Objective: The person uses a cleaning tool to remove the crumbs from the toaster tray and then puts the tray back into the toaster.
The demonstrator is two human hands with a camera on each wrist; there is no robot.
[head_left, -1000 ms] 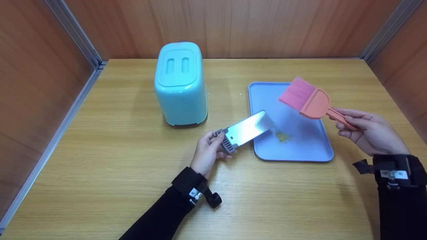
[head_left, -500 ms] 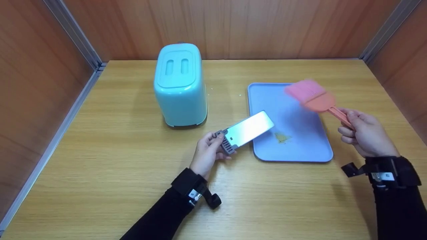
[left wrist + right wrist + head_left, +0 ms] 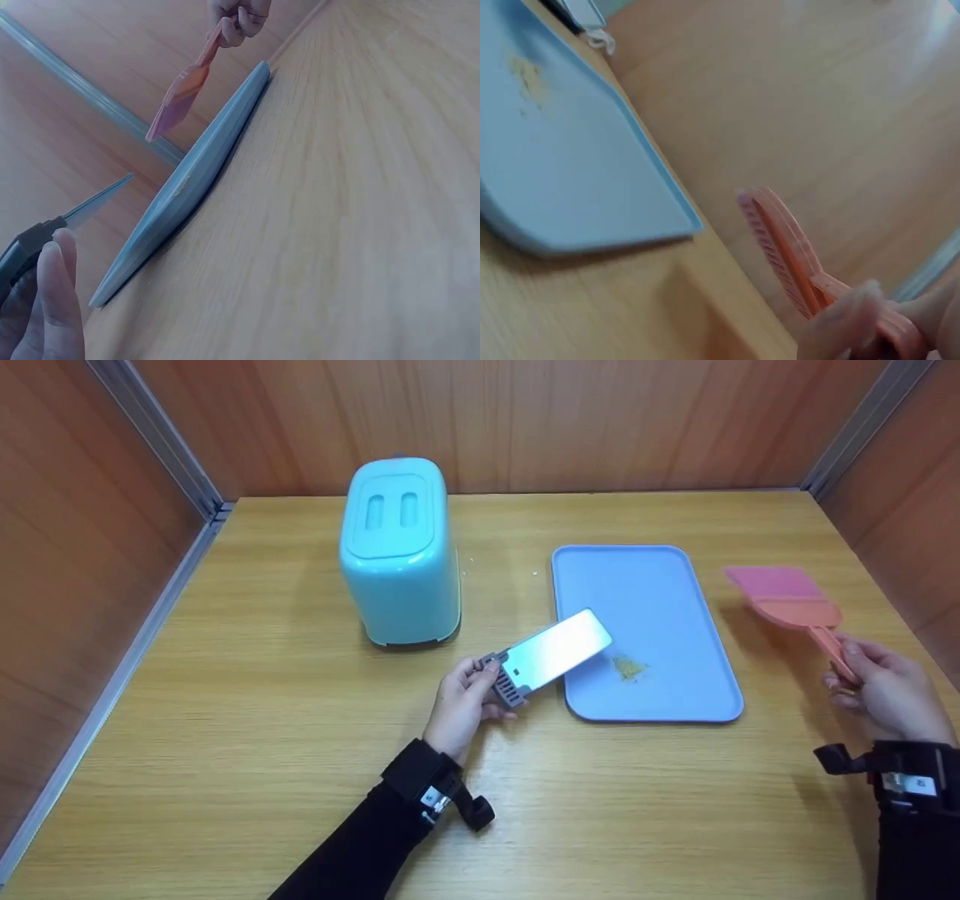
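The grey handle of a flat metal scraper is gripped by the left hand, fingers curled round it. Its long axis is angled up and to the right, so that the blade's far edge is held over the near-left part of the blue tray, just beside a small yellow crumb pile. The thin handle of a pink brush is pinched by the right hand, well right of the tray, bristles pointed away over the wooden table. The left hand is nearer the crumbs. A teal lidded bin stands further left.
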